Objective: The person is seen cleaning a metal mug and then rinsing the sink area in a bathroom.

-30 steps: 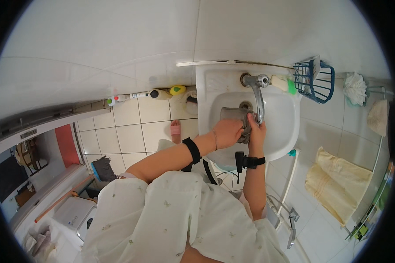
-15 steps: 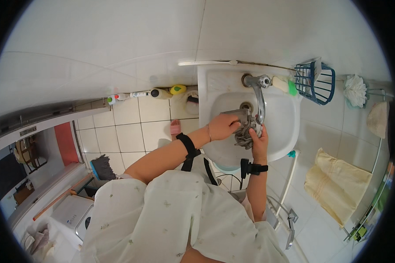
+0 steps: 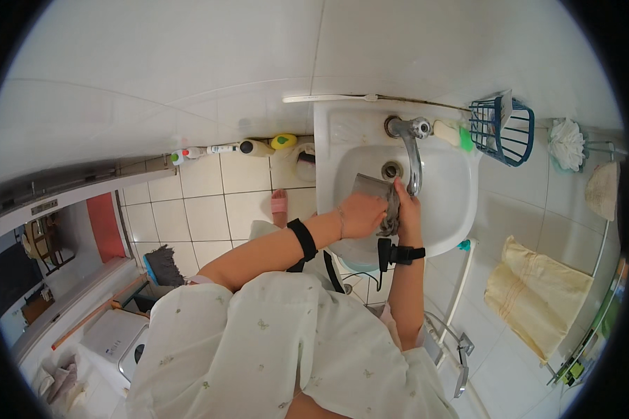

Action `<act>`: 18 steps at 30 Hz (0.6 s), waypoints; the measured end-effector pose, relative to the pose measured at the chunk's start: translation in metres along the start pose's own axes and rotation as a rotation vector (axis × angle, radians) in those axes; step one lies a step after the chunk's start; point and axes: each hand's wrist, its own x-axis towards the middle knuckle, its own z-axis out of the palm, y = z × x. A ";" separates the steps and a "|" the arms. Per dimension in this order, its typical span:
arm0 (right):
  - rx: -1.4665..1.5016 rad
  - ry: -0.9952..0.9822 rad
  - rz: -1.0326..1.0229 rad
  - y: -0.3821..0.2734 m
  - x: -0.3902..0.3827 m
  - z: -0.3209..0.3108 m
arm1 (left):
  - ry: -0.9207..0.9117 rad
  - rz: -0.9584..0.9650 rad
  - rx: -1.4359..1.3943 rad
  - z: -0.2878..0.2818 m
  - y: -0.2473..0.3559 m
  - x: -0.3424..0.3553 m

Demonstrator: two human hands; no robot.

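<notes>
Over the white washbasin (image 3: pixel 446 209), both my hands hold a bunched grey cloth (image 3: pixel 374 186). Part of it spreads out flat and smooth towards the drain; the rest is crumpled into folds between my hands. My left hand (image 3: pixel 363 215) is closed on it from the left, knuckles up. On the other side my right hand (image 3: pixel 408 213) grips the folds, its thumb pointing towards the faucet. The chrome faucet (image 3: pixel 414 157) reaches down just beyond my right fingertips. I cannot tell whether water runs from it. My fingers hide much of the cloth.
On the basin's back ledge lie a pale bar and a green piece (image 3: pixel 465 139). A blue wire basket (image 3: pixel 503 133) hangs at the right, with a yellow towel (image 3: pixel 538 297) lower down. Several bottles (image 3: pixel 256 148) line the wall at the left. A drain (image 3: pixel 391 170) opens in the basin.
My hands have drawn closer together and slightly nearer to me. The crumpled folds are now squeezed narrower between them, and the drain shows more fully.
</notes>
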 end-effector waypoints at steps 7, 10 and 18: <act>-0.307 0.149 0.081 -0.008 -0.002 0.002 | 0.046 -0.035 -0.143 -0.009 -0.013 0.002; -0.210 0.168 -0.060 0.005 -0.018 0.003 | 0.043 -0.067 -0.174 -0.014 -0.011 0.002; 0.088 0.041 -0.186 0.021 -0.030 -0.025 | 0.170 -0.149 -0.280 -0.012 -0.016 -0.003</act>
